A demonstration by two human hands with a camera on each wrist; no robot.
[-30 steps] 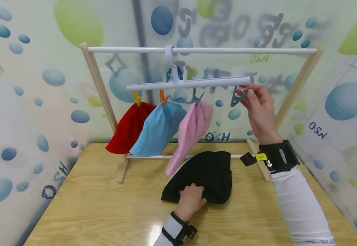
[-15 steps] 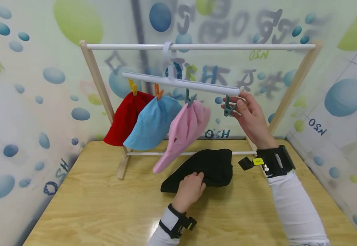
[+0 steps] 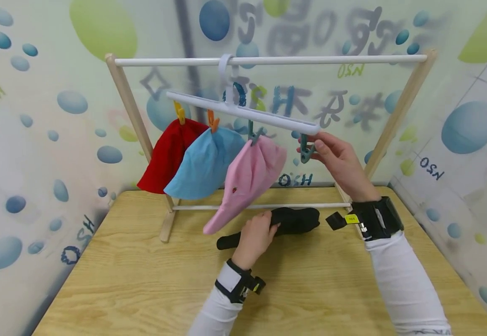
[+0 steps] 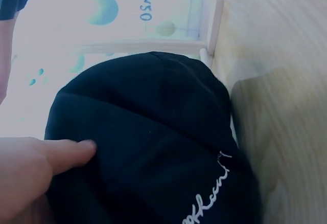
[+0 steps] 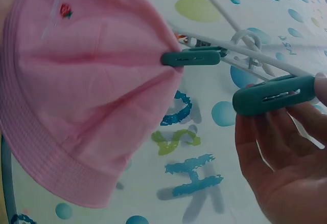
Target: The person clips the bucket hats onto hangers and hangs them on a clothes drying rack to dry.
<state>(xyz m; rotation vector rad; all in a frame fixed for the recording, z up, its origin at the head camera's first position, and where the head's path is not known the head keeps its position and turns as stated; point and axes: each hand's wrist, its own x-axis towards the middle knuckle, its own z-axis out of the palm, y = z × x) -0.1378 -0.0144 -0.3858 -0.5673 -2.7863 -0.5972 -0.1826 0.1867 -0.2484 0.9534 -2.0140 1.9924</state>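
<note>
My left hand [image 3: 255, 235] grips a black bucket hat [image 3: 295, 221], lifted beneath the hanger; the left wrist view shows white script on its side and my thumb pressing the cloth. My right hand [image 3: 337, 161] pinches a dark green clip [image 3: 306, 150] at the right end of the white hanger [image 3: 268, 116]. Nothing shows between that clip's tips. From the same hanger hang a red hat [image 3: 171, 154] on a yellow clip [image 3: 179, 113], a light blue hat [image 3: 206, 163] on an orange clip [image 3: 213, 122], and a pink hat [image 3: 253, 172] on another green clip [image 5: 191, 58].
The hanger hooks over the white rod [image 3: 331, 59] of a rack with wooden side posts [image 3: 131, 105]. A lower bar [image 3: 210, 207] runs behind the hats. The rack stands on a wood-grain table [image 3: 142, 284], before a patterned wall [image 3: 80, 140].
The hanger's right end has come down and toward me with my right hand. My left hand has raised the black hat off the table and tipped it, crown toward the back.
</note>
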